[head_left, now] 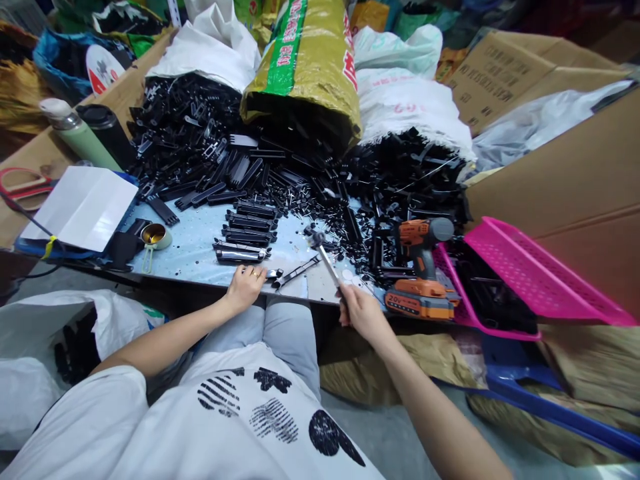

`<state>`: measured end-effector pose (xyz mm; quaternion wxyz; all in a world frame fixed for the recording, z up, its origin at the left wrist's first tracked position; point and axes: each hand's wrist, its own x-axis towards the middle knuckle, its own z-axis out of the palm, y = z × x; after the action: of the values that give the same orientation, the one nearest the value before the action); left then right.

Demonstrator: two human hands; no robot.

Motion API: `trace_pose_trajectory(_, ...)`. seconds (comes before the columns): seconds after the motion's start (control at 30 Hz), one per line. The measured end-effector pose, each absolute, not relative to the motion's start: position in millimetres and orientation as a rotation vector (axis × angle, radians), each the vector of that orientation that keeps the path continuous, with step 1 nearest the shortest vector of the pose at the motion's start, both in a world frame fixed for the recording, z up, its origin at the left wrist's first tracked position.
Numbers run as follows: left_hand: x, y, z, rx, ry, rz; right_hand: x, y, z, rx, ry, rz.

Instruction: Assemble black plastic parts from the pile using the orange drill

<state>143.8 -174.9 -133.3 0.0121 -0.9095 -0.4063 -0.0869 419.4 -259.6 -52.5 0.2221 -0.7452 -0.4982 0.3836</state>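
Heaps of black plastic parts point(300, 167) cover the pale counter point(195, 250). My left hand point(245, 288) pins a black clip piece point(295, 272) just left of the orange drill point(423, 270). My right hand point(361, 311) grips a small hammer point(324, 257), its head raised over the piece.

We have a bare strip of table point(200, 250) ahead of our left hand point(245, 287). Beyond it rows of black parts point(247, 227) and the heap point(300, 167) block reach. A drill point(420, 267) and pink basket point(530, 273) crowd our right hand point(361, 312).
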Motion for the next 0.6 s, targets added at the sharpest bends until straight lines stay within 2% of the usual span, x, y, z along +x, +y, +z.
trace_pose_trajectory(0.07,146,-168,-132,-2.815,-1.321,-0.236,444,-238,-55,-2.219,-1.436,0.844)
trace_pose_trajectory(0.13,148,-161,-131,-2.815,-1.378,-0.205,457,-217,-61,-2.3,-1.608,0.459)
trace_pose_trajectory(0.2,146,-155,-127,-2.836,-1.425,-0.219,452,-202,-70,-2.123,-1.911,0.081)
trace_pose_trajectory(0.27,141,-152,-119,-2.848,-1.468,-0.263,435,-191,-78,-1.783,-2.277,-0.09)
trace_pose_trajectory(0.4,130,-152,-97,-2.875,-1.519,-0.284,402,-179,-78,-1.416,-2.803,0.02)
trace_pose_trajectory(0.5,126,-153,-84,-2.896,-1.529,-0.241,391,-178,-69,-1.405,-2.935,0.181)
trace_pose_trajectory(0.6,128,-155,-81,-2.85,-1.564,-0.151,379,-186,-60,-1.566,-2.958,0.186)
